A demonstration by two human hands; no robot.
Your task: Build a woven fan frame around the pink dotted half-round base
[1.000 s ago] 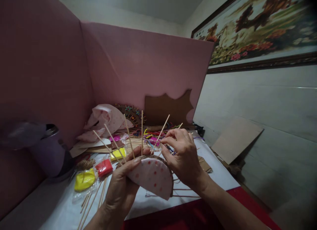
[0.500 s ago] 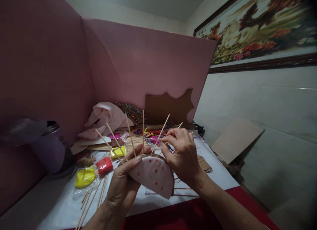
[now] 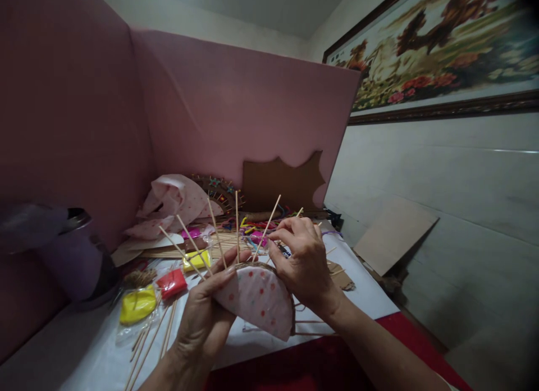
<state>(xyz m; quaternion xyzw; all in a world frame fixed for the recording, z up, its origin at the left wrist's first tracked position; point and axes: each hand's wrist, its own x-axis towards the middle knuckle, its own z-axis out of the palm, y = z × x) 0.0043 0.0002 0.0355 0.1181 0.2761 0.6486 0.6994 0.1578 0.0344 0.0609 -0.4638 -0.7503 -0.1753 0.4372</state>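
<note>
A half-round piece (image 3: 256,298) covered in pink dotted cloth, with twine along its curved rim, is tilted above the table. Several thin wooden sticks (image 3: 237,225) fan out from that rim. My left hand (image 3: 206,312) grips the piece at its left end, thumb on the cloth and fingers behind. At the right part of the rim, my right hand (image 3: 301,262) has its thumb and forefinger pinched together beside a stick; what lies between the fingertips is too small to make out.
Yellow (image 3: 138,304) and red (image 3: 172,283) packets and loose sticks (image 3: 147,346) lie at left, near a purple tumbler (image 3: 80,256). Behind are crumpled dotted cloth (image 3: 174,197), a decorated brown arch (image 3: 217,192) and cut cardboard (image 3: 282,183).
The whole view has shifted slightly, with most things now a little farther left. Both hands keep nearly the same hold and pose.
</note>
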